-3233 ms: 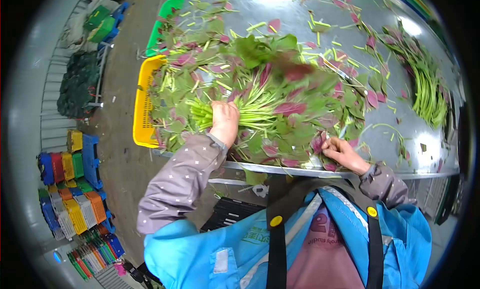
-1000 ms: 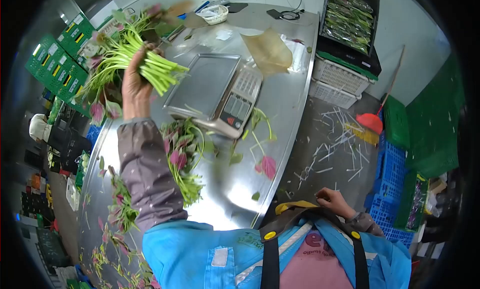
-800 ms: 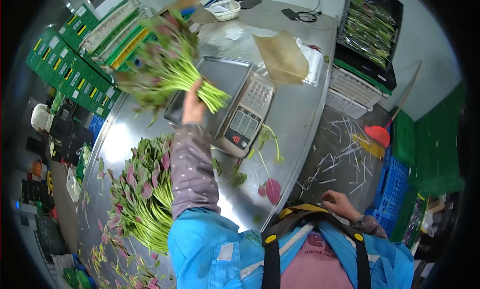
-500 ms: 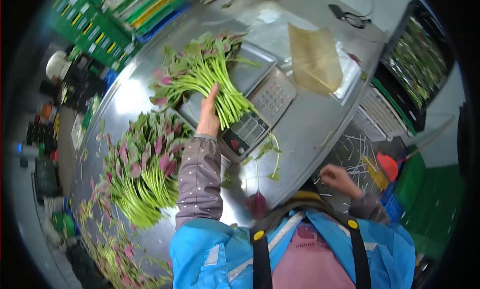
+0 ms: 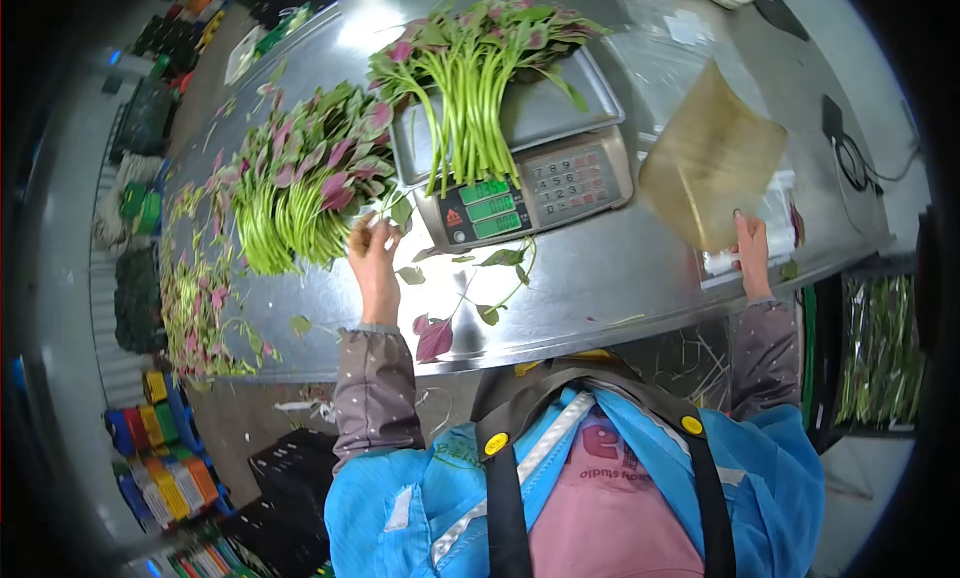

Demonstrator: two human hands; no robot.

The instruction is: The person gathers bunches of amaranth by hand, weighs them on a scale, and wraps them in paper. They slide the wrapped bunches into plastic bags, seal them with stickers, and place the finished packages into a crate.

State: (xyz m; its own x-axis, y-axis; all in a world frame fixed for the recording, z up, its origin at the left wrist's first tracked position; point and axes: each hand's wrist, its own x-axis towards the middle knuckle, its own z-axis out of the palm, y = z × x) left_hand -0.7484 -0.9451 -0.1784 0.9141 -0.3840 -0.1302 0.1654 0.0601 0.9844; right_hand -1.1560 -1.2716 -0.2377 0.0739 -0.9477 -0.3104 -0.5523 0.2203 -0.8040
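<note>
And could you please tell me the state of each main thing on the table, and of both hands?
Scale: loaded, display lit green.
Leafy bunch: lying on the scale, stems toward the person.
Other greens: heaped beside the scale.
Brown sheet: curved, unfolded.
Loose cuttings: scattered.
Left hand: fingers bent near leaves, grip unclear.
Right hand: at the sheet's near edge, grip unclear.

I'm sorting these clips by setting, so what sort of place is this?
Probably a vegetable packing room: a silver-grey digital scale bearing a bunch of green-and-purple leafy stems stands on a shiny metal table, and what look like plastic-wrapped green bundles lie at the right.
</note>
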